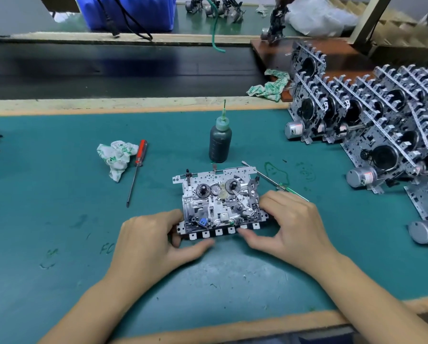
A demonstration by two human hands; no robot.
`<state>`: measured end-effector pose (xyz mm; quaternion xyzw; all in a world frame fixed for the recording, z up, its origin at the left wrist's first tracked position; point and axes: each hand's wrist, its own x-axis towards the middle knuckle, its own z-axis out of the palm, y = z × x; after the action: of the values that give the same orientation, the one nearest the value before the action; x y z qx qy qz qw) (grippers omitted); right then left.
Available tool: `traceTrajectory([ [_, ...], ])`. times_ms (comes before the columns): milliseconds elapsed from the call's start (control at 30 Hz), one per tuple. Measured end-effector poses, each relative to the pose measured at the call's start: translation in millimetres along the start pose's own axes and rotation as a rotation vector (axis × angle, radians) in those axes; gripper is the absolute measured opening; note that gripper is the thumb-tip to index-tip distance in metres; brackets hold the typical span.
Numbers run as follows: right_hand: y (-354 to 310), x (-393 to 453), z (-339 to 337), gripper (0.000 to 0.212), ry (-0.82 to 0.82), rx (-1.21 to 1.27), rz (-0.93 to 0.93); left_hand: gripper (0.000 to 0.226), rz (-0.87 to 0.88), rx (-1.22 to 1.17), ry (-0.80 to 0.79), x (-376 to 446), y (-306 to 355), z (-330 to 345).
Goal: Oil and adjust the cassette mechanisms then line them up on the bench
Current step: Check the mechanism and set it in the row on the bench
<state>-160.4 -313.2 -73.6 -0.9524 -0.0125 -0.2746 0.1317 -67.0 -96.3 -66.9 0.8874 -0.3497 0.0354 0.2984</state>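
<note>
flat on the green bench (59, 194), held between both hands: one cassette mechanism (220, 202), metal plate up, reels and levers exposed; left hand (153, 242) closed on its near left corner, thumb along the front row of square keys; right hand (292, 224) closed on the near right edge, thumb under the front, fingers curled over the side; probably light but stiff, sheet metal with sharp punched edges; likely fragile on top, thin springs and small gears easy to bend, perhaps oily and slick there; best taken by the outer frame edges, never by the reels; just beyond the fingers, oil bottle (220, 142); past the right hand, thin green-handled tool (277, 183); beyond the left hand, red screwdriver (137, 170) and rag (116, 157); far right of the right hand, rows of mechanisms (369, 115) standing on edge.
</note>
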Motion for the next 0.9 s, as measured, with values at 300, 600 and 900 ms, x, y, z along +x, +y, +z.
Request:
traceTrajectory([
  [300,-0.7,-2.0,-2.6,0.047,-0.014,0.068,-0.056,0.041,0.052,-0.01,0.032,1.0,-0.6,-4.4],
  [600,-1.1,-2.3,-3.1,0.051,-0.007,0.061,-0.055,0.054,0.087,0.083,0.092,-3.0,1.1,-0.7],
  [900,-2.0,-0.7,-2.4,0.045,0.031,0.054,-0.025,0.069,0.044,0.1,0.048,-2.6,6.0,-2.6],
])
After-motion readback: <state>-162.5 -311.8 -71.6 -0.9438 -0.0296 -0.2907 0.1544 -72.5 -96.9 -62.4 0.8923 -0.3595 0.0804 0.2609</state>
